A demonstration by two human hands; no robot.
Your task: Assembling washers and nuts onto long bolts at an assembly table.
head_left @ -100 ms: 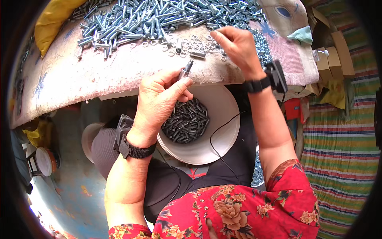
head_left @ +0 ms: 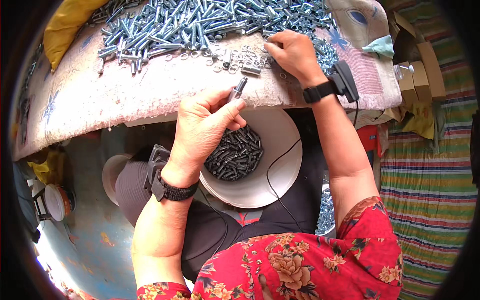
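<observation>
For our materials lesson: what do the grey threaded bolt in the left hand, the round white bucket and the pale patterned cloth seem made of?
Grey threaded bolt: metal, probably steel; smooth, glinting body.
Round white bucket: probably plastic; smooth, even, fairly matte wall.
Pale patterned cloth: textile, fibre unclear; dull surface, fuzzy, frayed edge.

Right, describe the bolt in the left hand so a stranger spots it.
Find the white bucket mid-picture. At its upper left, the left hand pinches a metal bolt. It alone is held, dark threaded tip showing; the metal cylinder beyond lies loose on the cloth.
</observation>
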